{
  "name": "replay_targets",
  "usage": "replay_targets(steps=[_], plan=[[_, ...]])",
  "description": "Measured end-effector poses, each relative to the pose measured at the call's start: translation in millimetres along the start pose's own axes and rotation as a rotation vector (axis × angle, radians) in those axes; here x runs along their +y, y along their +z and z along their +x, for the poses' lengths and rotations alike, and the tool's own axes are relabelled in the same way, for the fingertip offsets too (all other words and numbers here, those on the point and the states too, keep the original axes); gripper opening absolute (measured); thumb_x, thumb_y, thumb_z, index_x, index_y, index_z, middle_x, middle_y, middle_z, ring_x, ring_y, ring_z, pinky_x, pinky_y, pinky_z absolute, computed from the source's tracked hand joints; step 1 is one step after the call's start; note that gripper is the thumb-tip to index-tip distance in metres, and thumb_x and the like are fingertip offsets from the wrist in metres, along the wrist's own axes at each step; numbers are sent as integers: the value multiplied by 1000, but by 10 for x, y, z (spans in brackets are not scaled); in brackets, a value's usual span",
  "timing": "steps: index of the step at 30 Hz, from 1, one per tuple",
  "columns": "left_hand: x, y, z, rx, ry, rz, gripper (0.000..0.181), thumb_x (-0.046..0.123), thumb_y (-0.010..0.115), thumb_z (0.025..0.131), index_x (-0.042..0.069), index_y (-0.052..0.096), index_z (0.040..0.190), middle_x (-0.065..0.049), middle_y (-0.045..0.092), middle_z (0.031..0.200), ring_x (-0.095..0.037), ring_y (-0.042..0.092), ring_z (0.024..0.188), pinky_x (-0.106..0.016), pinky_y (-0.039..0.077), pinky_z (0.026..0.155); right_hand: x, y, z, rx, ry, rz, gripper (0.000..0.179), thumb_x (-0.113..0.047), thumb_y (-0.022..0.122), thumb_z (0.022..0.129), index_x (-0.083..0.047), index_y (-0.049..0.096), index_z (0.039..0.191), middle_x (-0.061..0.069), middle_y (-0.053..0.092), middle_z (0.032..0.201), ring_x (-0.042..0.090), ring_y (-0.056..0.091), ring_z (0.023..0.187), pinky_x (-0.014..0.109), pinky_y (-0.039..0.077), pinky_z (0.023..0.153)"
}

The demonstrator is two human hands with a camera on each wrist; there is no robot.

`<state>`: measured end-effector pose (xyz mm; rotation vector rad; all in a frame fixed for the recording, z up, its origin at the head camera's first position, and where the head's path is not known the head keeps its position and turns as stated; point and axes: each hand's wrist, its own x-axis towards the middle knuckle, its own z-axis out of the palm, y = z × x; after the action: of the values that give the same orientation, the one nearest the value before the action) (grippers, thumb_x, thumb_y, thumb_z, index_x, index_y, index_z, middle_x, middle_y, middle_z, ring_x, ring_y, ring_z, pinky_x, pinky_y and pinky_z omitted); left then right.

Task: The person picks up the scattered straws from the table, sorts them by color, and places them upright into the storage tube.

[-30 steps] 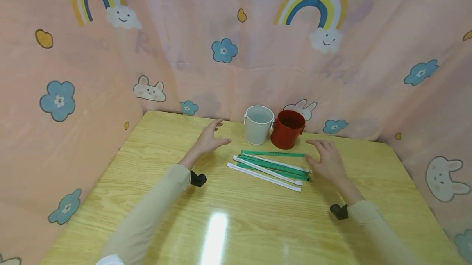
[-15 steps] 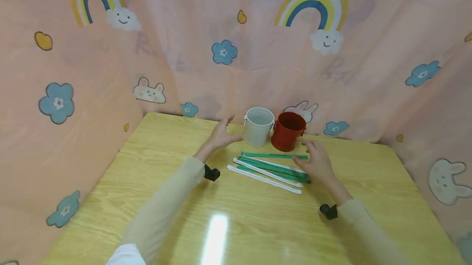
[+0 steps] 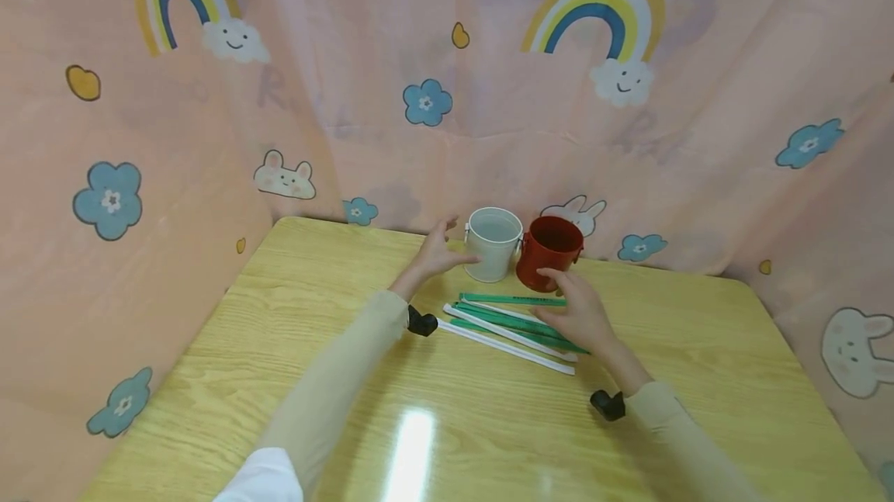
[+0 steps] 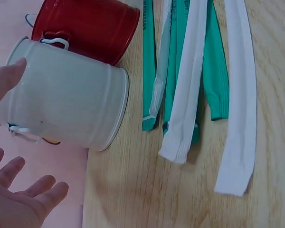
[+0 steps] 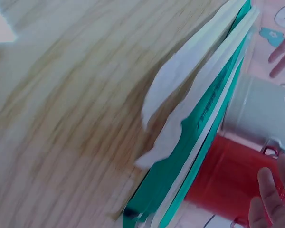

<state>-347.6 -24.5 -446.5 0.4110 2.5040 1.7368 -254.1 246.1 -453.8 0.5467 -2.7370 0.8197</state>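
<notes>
A small white metal bucket point(image 3: 493, 254) stands upright at the back of the table, with a similar red bucket point(image 3: 544, 254) beside it on the right. In front of them lies a loose bunch of paper-wrapped sticks, several green point(image 3: 499, 299) and several white point(image 3: 504, 346). My left hand point(image 3: 437, 254) is at the white bucket's left side, fingers spread, and its thumb point(image 4: 12, 78) overlaps the bucket in the left wrist view. Above the right ends of the sticks is my right hand point(image 3: 576, 314), its fingertips overlapping the red bucket's lower front. Neither hand holds anything.
The wooden table point(image 3: 328, 254) ends just behind the buckets at a pink printed curtain point(image 3: 377, 60). A black wrist mount point(image 3: 422, 322) on the left arm hangs near the left end of the front white stick.
My left hand has moved right, up to the white bucket. The right hand has come left over the ends of the sticks toward the red bucket. Buckets and sticks stay in place.
</notes>
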Motion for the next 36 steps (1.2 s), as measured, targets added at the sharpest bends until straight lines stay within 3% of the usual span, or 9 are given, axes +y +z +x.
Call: replay_targets(steps=[7,15,20,36], plan=[[-29,93,73,-17,-51,-43,99,18,83,75,9,22,152,-15,30,155,-37,34,139,-49,35,111,-58,74,8,-71,12,163,59,-17,80,78,-4,54,129,18,61,113,27,56,97,38,52,80],[-143,163,154,-74,-43,-142,98,11,80,76,5,18,152,-19,31,153,-37,33,139,-49,33,113,-109,173,-37,-202,77,252,52,-18,80,78,-5,58,123,14,60,105,22,59,87,23,52,70],[-185,196,194,-75,-35,-160,95,10,79,76,7,21,151,-17,34,151,-35,35,138,-49,33,113,-159,209,-22,-258,87,269,51,-19,81,77,-6,59,122,11,64,101,22,61,87,20,52,71],[-181,241,252,-93,-9,-161,86,7,78,76,4,28,146,-16,41,144,-33,41,133,-46,36,111,-245,298,15,-327,54,248,45,-19,82,75,-7,64,114,3,67,88,13,62,77,20,52,66]])
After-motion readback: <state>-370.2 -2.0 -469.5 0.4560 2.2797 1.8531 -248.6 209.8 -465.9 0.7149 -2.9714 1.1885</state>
